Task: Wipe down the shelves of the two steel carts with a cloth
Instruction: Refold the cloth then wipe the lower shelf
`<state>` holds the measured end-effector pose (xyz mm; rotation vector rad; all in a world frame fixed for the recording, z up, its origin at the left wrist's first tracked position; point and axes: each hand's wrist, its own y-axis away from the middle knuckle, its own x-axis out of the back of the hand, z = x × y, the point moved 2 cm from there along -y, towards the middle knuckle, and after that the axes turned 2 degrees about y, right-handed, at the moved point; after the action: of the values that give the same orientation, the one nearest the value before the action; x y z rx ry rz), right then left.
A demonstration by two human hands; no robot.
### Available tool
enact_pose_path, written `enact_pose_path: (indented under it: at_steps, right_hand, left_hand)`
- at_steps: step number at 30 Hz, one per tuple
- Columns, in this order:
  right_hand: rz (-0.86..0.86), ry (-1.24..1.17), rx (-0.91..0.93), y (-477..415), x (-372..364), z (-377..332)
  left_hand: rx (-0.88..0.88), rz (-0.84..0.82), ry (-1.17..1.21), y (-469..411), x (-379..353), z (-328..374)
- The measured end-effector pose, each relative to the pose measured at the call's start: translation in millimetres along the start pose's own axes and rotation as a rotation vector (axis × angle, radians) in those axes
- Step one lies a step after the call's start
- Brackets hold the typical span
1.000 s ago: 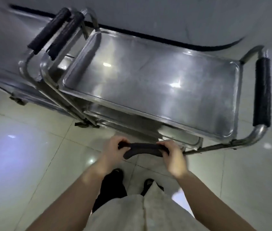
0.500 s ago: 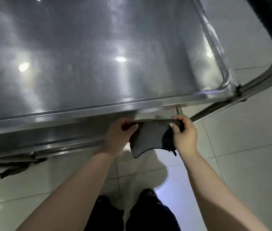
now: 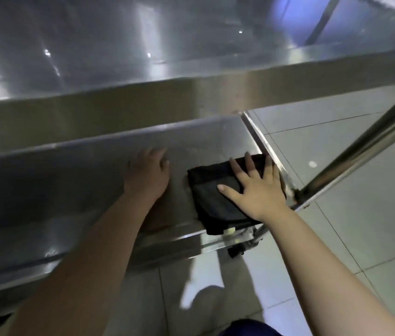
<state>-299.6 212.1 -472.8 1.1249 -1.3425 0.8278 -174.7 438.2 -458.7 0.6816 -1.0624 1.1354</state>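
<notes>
Cloth (image 3: 218,202), previously held stretched between both hands, now lies folded at the right end of the lower shelf (image 3: 82,185), overhanging its near edge. Right hand (image 3: 257,190) presses it flat, fingers (image 3: 249,163) spread, grip released. Left hand (image 3: 148,177) rests flat on the lower shelf beside it, grasping nothing. Judgement: wiping starts here.

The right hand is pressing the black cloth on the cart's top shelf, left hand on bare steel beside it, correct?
Wrong shelf: the head view shows the right hand pressing the black cloth on the lower shelf. The left hand is on bare steel beside it.
</notes>
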Motion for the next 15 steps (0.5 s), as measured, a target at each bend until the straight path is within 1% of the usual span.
enact_pose_path:
  at_steps: [2,5,7,9,12,14,15]
  right_hand:
    - [-0.056,0.041,-0.003,-3,-1,0]
    - [-0.056,0.084,-0.013,-33,2,-6]
    - [-0.053,0.102,-0.028,-65,5,-13]
    - [-0.042,0.102,-0.029,-93,8,-23]
    - [0.007,0.123,-0.010,-115,10,-41]
    - [0.042,0.166,0.017,-123,12,-50]
    - [0.029,0.157,0.028,-125,12,-52]
  left_hand:
    - [0.029,-0.042,-0.079,-4,15,-21]
    - [0.061,-0.140,-0.091,-14,22,-40]
    - [0.061,-0.173,-0.086,-19,19,-45]
    - [0.024,-0.152,-0.062,-20,15,-46]
    - [-0.037,-0.081,-0.127,-17,12,-49]
    - [-0.035,-0.107,-0.149,-21,10,-52]
    - [-0.036,-0.128,-0.133,-24,9,-53]
